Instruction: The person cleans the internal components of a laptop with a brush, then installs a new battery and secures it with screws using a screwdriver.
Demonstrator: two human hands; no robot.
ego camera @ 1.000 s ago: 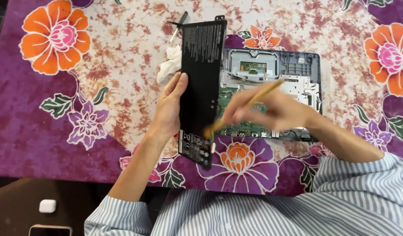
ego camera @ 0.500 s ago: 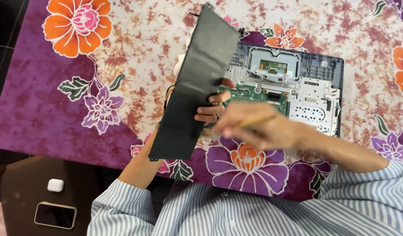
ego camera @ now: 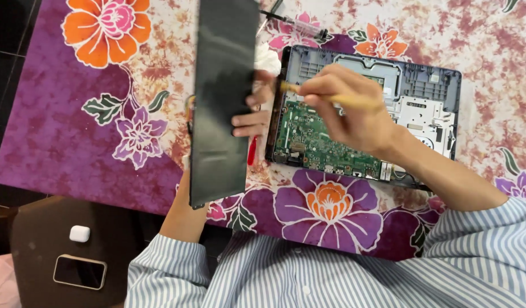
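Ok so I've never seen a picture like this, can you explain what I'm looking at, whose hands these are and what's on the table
The camera sits on a person's head and looks down at their own two hands. The left hand holds up a flat black panel, fingers curled round its edge. The right hand holds a thin wooden-handled brush over an opened laptop base, where a green circuit board shows. Everything lies on a purple flowered tablecloth. A syringe lies above the laptop. Lower left, a phone rests on a dark stool.
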